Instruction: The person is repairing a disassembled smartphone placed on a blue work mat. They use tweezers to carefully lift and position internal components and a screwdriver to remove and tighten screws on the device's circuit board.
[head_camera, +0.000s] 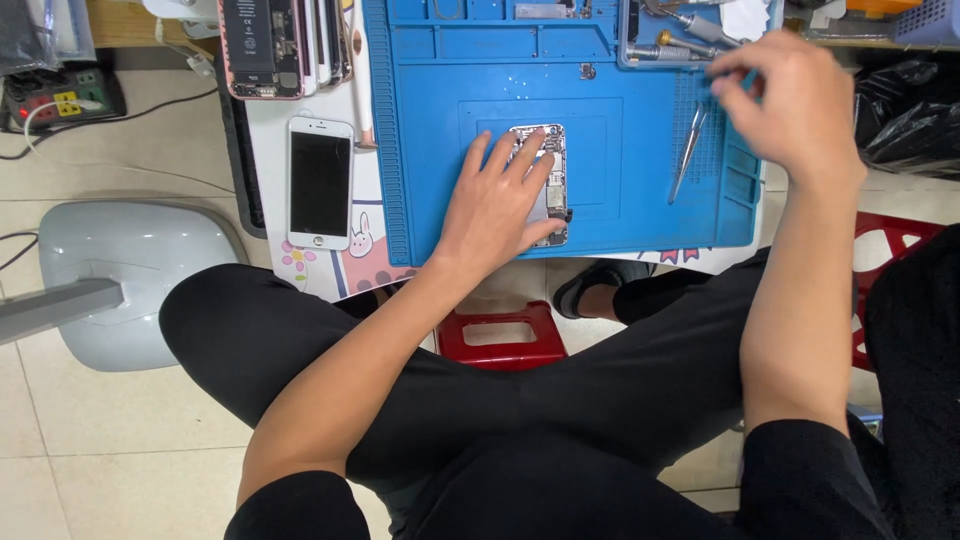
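Observation:
An opened phone body (549, 165) with its insides showing lies in the middle of a blue work mat (440, 120). My left hand (497, 203) rests flat on it, fingers spread, covering its left side. My right hand (790, 105) hovers over the mat's right edge, fingers pinched together near a screwdriver (700, 30) in the tray at the mat's top right; whether it holds anything is hidden. Metal tweezers (688, 152) lie on the mat just left of that hand.
A white phone (320, 183) lies face up left of the mat. Several phone parts (285, 45) are stacked at the back left. A red stool (497, 335) stands under the table, a grey lamp base (120, 275) on the floor at left.

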